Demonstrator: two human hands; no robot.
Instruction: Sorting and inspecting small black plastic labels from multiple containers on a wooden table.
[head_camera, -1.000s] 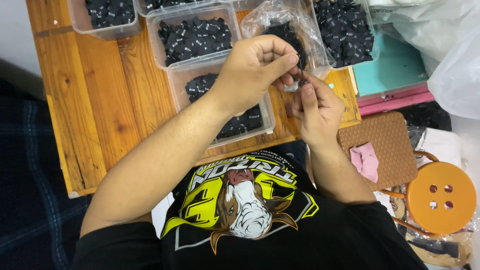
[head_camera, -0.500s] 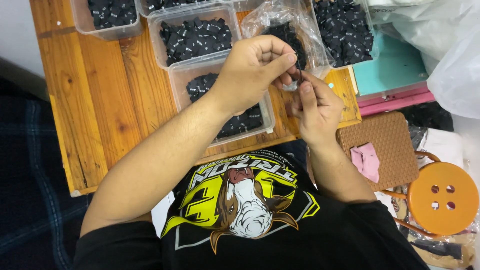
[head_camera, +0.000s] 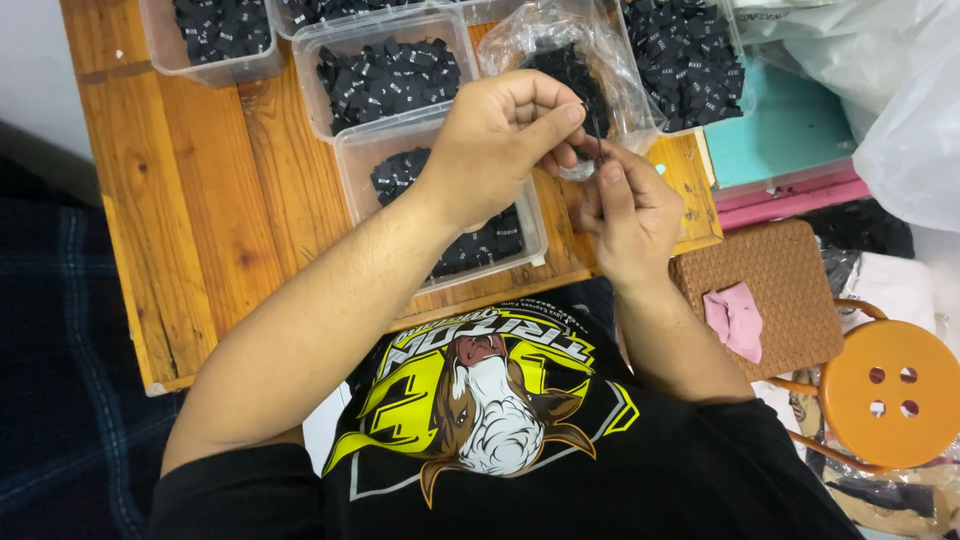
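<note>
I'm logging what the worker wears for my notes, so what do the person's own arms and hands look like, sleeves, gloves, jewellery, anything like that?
Both hands are bare: the left hand and the right hand show no gloves, rings or watch. The forearms are uncovered to above the elbow. The short black T-shirt sleeves end near the shoulders, and the shirt carries a large yellow, white and brown graphic print on the chest.

The wooden table (head_camera: 210, 200) is warm orange-brown with visible grain. Clear plastic tubs (head_camera: 385, 60) on it hold black labels (head_camera: 690, 50) flecked with white. Nearer, the black shirt (head_camera: 480, 420) bears a yellow, brown and white print. At right sit an orange stool (head_camera: 890, 395), a brown woven mat (head_camera: 775, 290) and a pink cloth (head_camera: 735, 320).
</note>
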